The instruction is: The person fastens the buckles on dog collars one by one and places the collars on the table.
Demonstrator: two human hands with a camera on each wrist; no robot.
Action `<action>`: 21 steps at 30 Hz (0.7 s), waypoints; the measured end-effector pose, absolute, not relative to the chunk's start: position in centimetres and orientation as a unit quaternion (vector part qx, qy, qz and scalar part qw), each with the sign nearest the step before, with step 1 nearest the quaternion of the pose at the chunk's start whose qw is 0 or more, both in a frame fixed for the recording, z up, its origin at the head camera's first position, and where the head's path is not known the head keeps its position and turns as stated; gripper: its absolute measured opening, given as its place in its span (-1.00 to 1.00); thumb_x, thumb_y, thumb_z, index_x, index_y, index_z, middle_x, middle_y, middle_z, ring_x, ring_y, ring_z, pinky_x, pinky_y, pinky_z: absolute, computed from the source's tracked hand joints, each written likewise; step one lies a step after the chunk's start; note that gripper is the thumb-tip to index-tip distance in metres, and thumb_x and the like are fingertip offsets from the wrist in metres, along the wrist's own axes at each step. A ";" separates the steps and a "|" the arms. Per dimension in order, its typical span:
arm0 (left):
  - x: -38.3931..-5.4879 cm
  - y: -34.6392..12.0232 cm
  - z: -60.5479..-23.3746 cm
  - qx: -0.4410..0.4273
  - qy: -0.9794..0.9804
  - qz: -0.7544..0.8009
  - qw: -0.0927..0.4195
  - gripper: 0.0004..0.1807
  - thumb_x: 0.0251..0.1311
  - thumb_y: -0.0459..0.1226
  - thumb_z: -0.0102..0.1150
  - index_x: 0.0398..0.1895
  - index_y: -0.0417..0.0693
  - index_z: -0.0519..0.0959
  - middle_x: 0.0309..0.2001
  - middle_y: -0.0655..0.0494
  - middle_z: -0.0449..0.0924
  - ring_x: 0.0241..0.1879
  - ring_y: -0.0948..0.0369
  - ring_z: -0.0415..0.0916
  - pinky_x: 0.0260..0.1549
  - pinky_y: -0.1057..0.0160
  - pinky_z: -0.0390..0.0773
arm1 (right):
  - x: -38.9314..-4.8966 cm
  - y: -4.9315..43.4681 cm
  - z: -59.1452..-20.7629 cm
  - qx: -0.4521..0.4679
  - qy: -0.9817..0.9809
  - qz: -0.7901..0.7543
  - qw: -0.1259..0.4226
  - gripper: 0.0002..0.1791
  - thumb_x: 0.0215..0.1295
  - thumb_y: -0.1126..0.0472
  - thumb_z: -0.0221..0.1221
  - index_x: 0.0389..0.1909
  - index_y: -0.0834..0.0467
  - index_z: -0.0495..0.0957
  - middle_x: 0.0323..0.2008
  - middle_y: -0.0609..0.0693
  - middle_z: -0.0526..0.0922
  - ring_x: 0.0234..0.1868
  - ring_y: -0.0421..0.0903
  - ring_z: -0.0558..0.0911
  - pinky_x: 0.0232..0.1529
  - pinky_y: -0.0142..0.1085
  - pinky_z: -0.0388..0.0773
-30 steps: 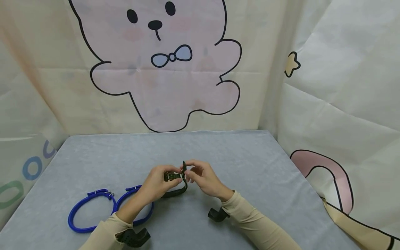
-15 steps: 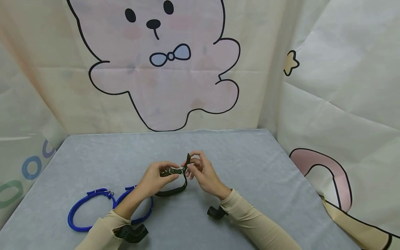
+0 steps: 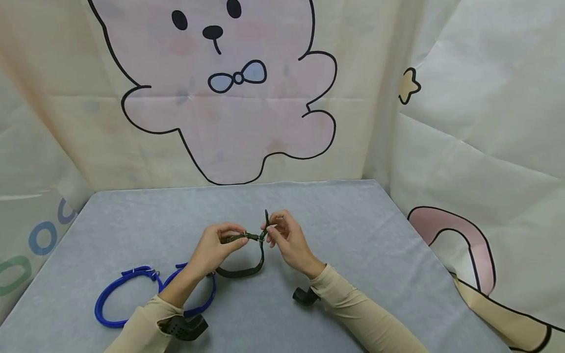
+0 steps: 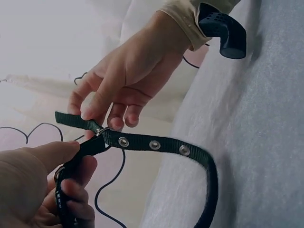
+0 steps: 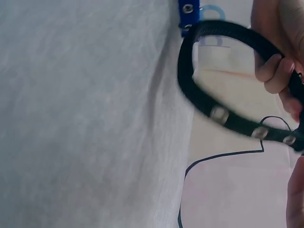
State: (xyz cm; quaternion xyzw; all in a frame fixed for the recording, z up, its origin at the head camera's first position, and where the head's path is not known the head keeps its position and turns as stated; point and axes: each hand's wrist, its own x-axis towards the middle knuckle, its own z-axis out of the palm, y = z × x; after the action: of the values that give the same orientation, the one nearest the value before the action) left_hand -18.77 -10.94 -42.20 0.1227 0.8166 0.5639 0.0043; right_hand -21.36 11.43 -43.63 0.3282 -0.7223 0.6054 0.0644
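Observation:
A dark green collar (image 3: 240, 273) is held up between both hands, its loop hanging over the table. My left hand (image 3: 216, 247) pinches the buckle end between thumb and fingers. With thumb and forefinger, my right hand (image 3: 289, 240) grips the strap's pointed tip side, which sticks upward past a metal ring. In the left wrist view, metal eyelets run along the collar (image 4: 168, 145), and the strap end (image 4: 69, 118) passes through the buckle by the right fingertips. The right wrist view shows the collar's loop (image 5: 190, 90), slightly blurred, with the left fingers (image 5: 280, 73) at its upper side.
Two blue collars, one at left (image 3: 103, 296) and one beside it (image 3: 204, 308), lie looped on the grey cloth-covered table (image 3: 353, 220). The left forearm partly covers the second. Black wrist mounts (image 3: 185, 327) sit under both sleeves. Printed curtains stand behind and at the sides.
Both hands have lifted the green collar slightly farther from the body. The strap end now sticks up longer past the buckle, and the loop below hangs more open. The blue collars stay put.

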 end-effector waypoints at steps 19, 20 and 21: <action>-18.6 -10.8 -42.2 0.148 0.816 0.558 -0.010 -0.77 0.24 -0.31 0.37 -0.05 -0.13 0.73 -0.16 -0.05 0.78 -0.33 0.28 0.61 -0.42 0.33 0.53 | -21.0 11.4 -43.0 0.352 -0.749 0.556 0.077 -0.84 0.52 0.38 0.04 0.04 0.21 0.44 -0.16 0.27 0.70 -0.43 -0.13 0.60 -0.38 -0.27 0.63; -18.6 -10.9 -42.2 0.148 0.813 0.563 -0.010 -0.76 0.23 -0.32 0.37 -0.04 -0.14 0.72 -0.14 -0.06 0.77 -0.32 0.29 0.62 -0.41 0.32 0.54 | -21.0 11.4 -43.0 0.355 -0.750 0.554 0.075 -0.83 0.52 0.38 0.04 0.04 0.21 0.46 -0.17 0.27 0.70 -0.43 -0.10 0.60 -0.38 -0.27 0.63; -18.5 -10.9 -42.3 0.149 0.809 0.568 -0.010 -0.75 0.23 -0.32 0.37 -0.03 -0.14 0.72 -0.12 -0.08 0.77 -0.30 0.29 0.63 -0.39 0.32 0.55 | -21.0 11.5 -43.0 0.359 -0.751 0.550 0.074 -0.83 0.51 0.39 0.05 0.04 0.22 0.47 -0.16 0.27 0.71 -0.42 -0.08 0.61 -0.38 -0.27 0.64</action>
State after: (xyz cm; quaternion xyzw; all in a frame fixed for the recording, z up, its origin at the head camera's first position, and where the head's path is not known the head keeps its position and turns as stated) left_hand -18.54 -10.91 -42.27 0.1492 0.8090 0.5685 -0.0099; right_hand -21.01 11.47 -42.98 0.3588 -0.7508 0.5496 0.0738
